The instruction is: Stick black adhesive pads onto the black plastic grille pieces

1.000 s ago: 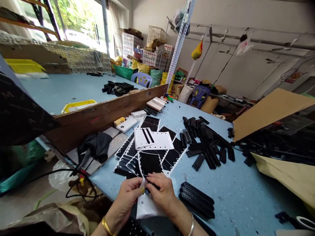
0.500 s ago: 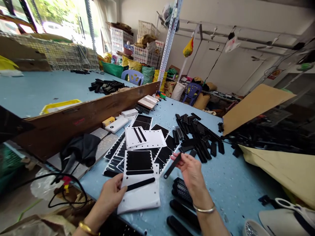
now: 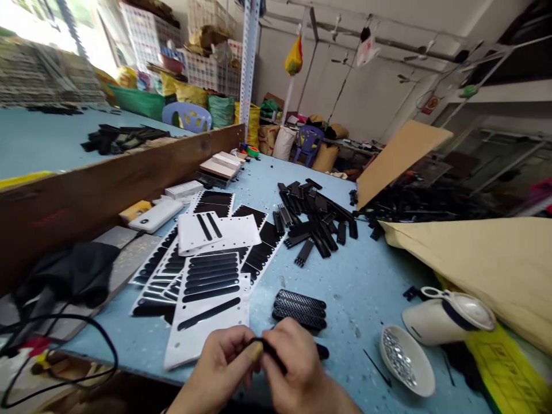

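Blk strip (image 3: 274,357), qty 1: at table (image 3: 366,299) near edge; long axis slants from L hand (image 3: 224,365) fingertips down-right into R hand (image 3: 297,359). L pinches upper end; R grips lower length, nearer its bulk. Sticker sheet (image 3: 190,342): beyond L, near edge.

a narrow black piece (image 3: 273,353), partly hidden, slants between the left hand (image 3: 227,357) and the right hand (image 3: 296,357), held by both.
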`<action>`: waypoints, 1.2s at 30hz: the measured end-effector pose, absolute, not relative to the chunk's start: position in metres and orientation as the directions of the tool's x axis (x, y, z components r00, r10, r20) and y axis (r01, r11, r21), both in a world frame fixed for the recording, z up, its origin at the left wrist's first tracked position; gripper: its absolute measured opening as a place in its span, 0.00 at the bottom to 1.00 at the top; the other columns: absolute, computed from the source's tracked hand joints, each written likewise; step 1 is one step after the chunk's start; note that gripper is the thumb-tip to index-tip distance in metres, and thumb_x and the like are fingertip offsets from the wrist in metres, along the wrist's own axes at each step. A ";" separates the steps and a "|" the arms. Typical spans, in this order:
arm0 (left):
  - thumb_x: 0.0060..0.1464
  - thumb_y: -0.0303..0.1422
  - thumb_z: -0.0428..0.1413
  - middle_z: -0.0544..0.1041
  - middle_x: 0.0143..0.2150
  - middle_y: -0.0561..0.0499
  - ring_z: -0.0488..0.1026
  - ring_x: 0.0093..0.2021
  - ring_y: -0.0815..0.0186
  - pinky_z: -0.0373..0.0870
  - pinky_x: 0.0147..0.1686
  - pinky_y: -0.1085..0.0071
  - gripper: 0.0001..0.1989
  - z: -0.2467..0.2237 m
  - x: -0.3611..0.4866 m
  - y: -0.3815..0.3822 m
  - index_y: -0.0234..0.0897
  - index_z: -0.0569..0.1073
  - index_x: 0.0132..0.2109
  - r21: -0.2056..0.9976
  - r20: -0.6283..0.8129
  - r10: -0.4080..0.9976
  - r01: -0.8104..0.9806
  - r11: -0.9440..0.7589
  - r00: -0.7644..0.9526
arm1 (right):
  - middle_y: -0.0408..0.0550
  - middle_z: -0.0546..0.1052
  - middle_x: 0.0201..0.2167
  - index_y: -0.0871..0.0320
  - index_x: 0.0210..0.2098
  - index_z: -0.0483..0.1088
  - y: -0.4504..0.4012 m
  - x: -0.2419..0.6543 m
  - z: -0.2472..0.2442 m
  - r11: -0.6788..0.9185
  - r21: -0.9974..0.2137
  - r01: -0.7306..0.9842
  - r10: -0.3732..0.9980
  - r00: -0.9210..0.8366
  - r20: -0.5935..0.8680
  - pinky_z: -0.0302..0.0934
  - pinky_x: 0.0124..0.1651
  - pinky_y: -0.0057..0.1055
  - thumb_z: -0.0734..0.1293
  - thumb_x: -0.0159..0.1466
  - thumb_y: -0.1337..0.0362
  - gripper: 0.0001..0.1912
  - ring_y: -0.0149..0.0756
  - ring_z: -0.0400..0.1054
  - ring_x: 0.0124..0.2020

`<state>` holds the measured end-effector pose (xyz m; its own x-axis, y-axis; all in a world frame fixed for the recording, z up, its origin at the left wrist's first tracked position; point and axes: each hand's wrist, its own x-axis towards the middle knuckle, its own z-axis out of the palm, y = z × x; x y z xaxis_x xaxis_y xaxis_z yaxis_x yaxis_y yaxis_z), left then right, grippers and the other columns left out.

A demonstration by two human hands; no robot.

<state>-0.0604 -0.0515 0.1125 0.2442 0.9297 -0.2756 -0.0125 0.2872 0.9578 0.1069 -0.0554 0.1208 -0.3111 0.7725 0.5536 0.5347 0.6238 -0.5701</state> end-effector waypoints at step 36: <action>0.48 0.44 0.61 0.77 0.20 0.47 0.67 0.16 0.70 0.57 0.13 0.77 0.16 0.129 0.007 0.000 0.34 0.76 0.26 0.914 -0.350 0.809 -0.018 0.406 0.473 | 0.51 0.76 0.30 0.59 0.42 0.75 -0.064 0.219 0.139 0.437 -0.607 0.664 0.881 -0.180 0.437 0.68 0.33 0.36 0.65 0.65 0.68 0.08 0.38 0.70 0.31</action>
